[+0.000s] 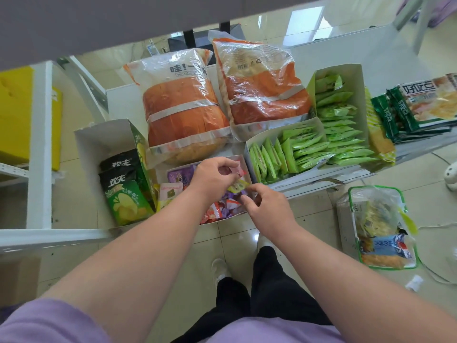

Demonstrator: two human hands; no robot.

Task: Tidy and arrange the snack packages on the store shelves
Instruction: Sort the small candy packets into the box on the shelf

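Observation:
A small open box (244, 161) at the shelf's front edge holds mixed purple, pink and red-orange snack sachets (217, 210). My left hand (212, 178) hovers over it, fingers pinched on a pink sachet (238, 169). My right hand (265, 206) is just to its right at the box's front corner, with a small yellow sachet (238, 186) between the two hands; which fingers hold it is unclear. Two large orange bread bags (183, 112) stand behind. Green packets (291, 149) fill two white boxes to the right.
A box of green-and-black chip bags (123, 189) stands left of the sachet box. Flat green-edged biscuit packs (420, 105) lie at the far right of the glass shelf (408, 55). A clear bag of snacks (380, 229) sits on the tiled floor. White shelf posts (39, 144) stand left.

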